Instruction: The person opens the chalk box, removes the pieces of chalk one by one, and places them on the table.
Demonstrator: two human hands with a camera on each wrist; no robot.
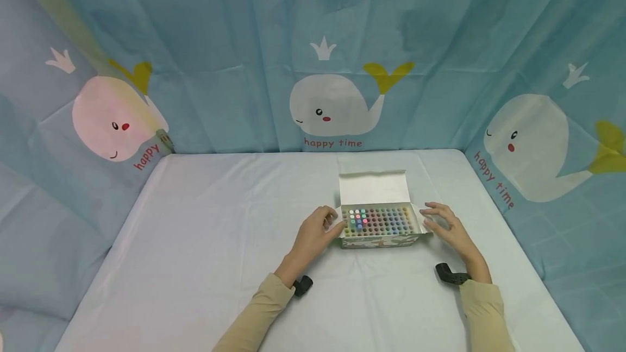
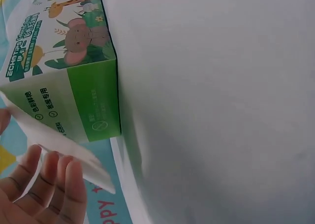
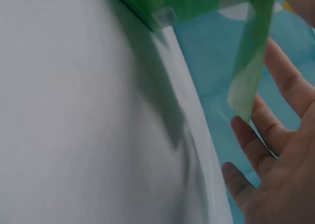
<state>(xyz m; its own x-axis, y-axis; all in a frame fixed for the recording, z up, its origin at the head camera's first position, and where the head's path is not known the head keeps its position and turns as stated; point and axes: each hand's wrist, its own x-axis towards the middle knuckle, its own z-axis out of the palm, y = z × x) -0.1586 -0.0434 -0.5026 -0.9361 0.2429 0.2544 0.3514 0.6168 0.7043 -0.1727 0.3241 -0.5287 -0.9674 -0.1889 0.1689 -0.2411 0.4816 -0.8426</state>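
A printed cardboard box [image 1: 380, 242] stands on the white table with its lid [image 1: 374, 189] raised at the back. Rows of small round coloured marker ends fill it, and several with bright caps [image 1: 358, 219] stand out at the left. My left hand [image 1: 313, 233] is at the box's left end, its fingertips against the white inner side of the folded-out end flap [image 2: 69, 152]. At the other end my right hand [image 1: 452, 232] has its fingers spread beside the green right flap [image 3: 252, 56], fingertips along its edge. Neither hand has a marker in it.
Blue curtains [image 1: 235, 107] printed with whales enclose the table [image 1: 195, 232] at the back and both sides. Each wrist wears a black camera, the left one [image 1: 303, 286] and the right one [image 1: 451, 275]. Animal drawings cover the box's front.
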